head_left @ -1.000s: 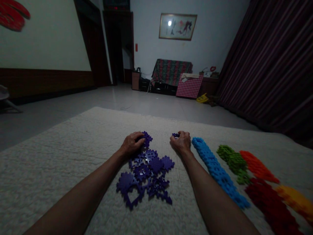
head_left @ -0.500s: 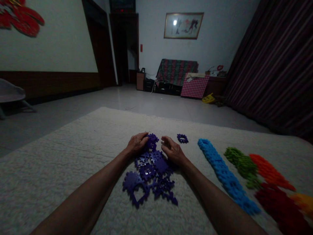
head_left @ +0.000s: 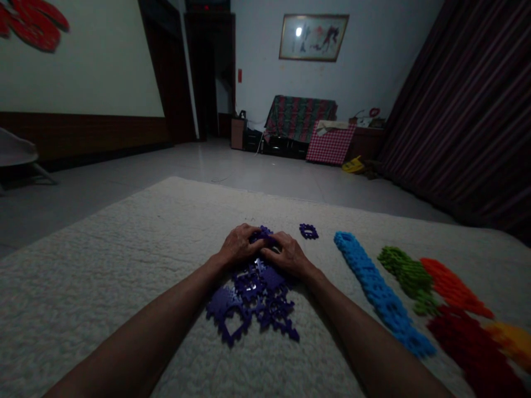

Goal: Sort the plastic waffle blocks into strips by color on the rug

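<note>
Purple plastic building pieces (head_left: 251,284) with toothed edges lie in a loose heap on the pale mat. At the heap's far end, my left hand (head_left: 239,245) curls its fingers and thumb round a purple toothed piece (head_left: 265,234). From the other side my right hand (head_left: 287,254) closes on the purple pieces there, its thumb close to the left thumb. Fingers hide most of what is held, so I cannot tell whether it is one piece or two. A piece with a heart-shaped opening (head_left: 226,320) lies at the near left.
One separate purple frame piece (head_left: 308,231) lies beyond my right hand. To the right are a long blue row (head_left: 381,293) and piles of green (head_left: 409,276), orange (head_left: 454,287), dark red (head_left: 473,348) and yellow (head_left: 512,342) pieces. The textured mat (head_left: 124,265) ends at a tiled floor.
My right hand has moved left and closed on the purple pieces at the heap's far end. My left hand has shifted slightly right, bringing the thumbs together. The camera view has tilted slightly downward.
</note>
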{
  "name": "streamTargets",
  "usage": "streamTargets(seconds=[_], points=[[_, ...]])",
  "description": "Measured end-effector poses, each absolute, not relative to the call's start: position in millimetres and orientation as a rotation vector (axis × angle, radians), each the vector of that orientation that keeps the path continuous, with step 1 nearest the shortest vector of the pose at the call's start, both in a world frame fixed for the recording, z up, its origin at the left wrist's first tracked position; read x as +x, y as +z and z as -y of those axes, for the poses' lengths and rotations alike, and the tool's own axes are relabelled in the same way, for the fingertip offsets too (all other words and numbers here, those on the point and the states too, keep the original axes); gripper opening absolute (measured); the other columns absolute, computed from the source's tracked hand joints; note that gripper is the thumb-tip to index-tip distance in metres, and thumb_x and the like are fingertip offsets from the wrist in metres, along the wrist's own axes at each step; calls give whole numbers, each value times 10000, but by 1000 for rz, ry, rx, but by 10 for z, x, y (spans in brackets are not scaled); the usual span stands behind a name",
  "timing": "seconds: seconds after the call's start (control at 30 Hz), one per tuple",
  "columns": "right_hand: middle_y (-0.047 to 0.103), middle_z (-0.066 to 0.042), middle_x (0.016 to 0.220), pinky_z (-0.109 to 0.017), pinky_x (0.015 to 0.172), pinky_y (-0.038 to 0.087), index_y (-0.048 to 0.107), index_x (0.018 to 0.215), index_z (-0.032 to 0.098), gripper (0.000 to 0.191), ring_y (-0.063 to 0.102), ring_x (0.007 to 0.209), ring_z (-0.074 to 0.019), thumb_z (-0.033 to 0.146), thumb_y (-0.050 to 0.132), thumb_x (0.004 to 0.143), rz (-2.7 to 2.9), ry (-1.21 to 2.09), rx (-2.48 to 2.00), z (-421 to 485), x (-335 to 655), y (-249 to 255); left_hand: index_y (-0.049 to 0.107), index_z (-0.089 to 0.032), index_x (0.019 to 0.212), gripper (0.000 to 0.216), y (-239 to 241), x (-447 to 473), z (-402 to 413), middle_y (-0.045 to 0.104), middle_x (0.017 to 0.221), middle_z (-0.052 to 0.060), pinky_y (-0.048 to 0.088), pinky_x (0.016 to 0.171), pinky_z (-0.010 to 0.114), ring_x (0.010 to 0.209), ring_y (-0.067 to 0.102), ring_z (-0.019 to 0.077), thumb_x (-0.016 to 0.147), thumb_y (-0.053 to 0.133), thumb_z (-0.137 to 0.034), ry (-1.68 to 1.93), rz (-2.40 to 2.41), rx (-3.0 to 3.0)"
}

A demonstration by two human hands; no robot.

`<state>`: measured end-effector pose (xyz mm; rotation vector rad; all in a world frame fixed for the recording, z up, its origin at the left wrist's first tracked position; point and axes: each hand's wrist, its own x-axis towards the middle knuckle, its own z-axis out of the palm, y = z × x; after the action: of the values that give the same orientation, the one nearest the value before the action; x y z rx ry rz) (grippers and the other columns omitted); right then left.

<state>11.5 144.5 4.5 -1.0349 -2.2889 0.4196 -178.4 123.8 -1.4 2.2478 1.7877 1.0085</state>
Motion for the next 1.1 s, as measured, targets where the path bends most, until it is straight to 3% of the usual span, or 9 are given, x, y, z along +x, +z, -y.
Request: streamTargets(seconds=[0.2, 0.3, 0.4, 0.5, 0.73, 1.0, 1.1], points=[[648, -60, 952, -325, 867, 442, 679, 985, 194, 190, 576, 914, -196, 248, 528, 882, 2352, 408, -994, -1440, 138, 62, 735, -259, 1111, 335, -8, -1823, -1257, 706, 1054, 75, 522, 930, 372, 1010, 659, 228, 872, 606, -456, 1032, -1749, 2221], [665, -54, 968, -304, 857, 444, 664, 1000, 193, 255, 582, 916, -185, 219, 430, 901, 2280, 532, -1007, -1443, 158, 82, 743, -238, 1091, 328, -1, -1842, -1261, 717, 1056, 83, 522, 932, 369, 1006, 663, 228, 883, 589, -440, 1055, -1717, 2202], [693, -30, 935, -282, 801, 458, 630, 1155, 198, 346, 610, 867, -180, 222, 422, 879, 2083, 630, -1110, -1470, 206, 92, 751, -227, 1059, 322, 8, -1852, -1259, 725, 1048, 87, 517, 942, 377, 1007, 663, 229, 884, 577, -433, 1065, -1710, 2204], [702, -32, 872, -281, 756, 464, 626, 1210, 185, 418, 619, 778, -183, 205, 427, 843, 1992, 550, -1248, -1515, 270, 80, 757, -224, 1039, 319, 14, -1851, -1256, 731, 1040, 81, 515, 942, 374, 1002, 664, 228, 883, 570, -431, 1062, -1710, 2206], [624, -172, 1161, -350, 976, 443, 584, 1280, 84, 555, 571, 1087, -257, 217, 559, 741, 2160, 158, -1314, -1535, 334, 52, 764, -207, 1035, 328, 19, -1844, -1250, 740, 1027, 79, 517, 925, 336, 987, 673, 212, 881, 574, -427, 1069, -1702, 2200], [629, -177, 1143, -386, 995, 428, 619, 1215, 95, 454, 563, 1096, -277, 277, 582, 801, 2268, 165, -1429, -1484, 342, 122, 758, -192, 1046, 343, 7, -1856, -1263, 734, 1047, 98, 511, 932, 363, 1002, 669, 227, 886, 576, -435, 1055, -1691, 2198], [640, -141, 1137, -374, 1001, 426, 629, 1182, 133, 432, 565, 1090, -253, 191, 572, 758, 2308, 177, -1315, -1516, 371, 117, 757, -194, 1043, 331, 2, -1857, -1267, 732, 1041, 97, 513, 923, 358, 994, 669, 223, 884, 582, -426, 1058, -1699, 2191]])
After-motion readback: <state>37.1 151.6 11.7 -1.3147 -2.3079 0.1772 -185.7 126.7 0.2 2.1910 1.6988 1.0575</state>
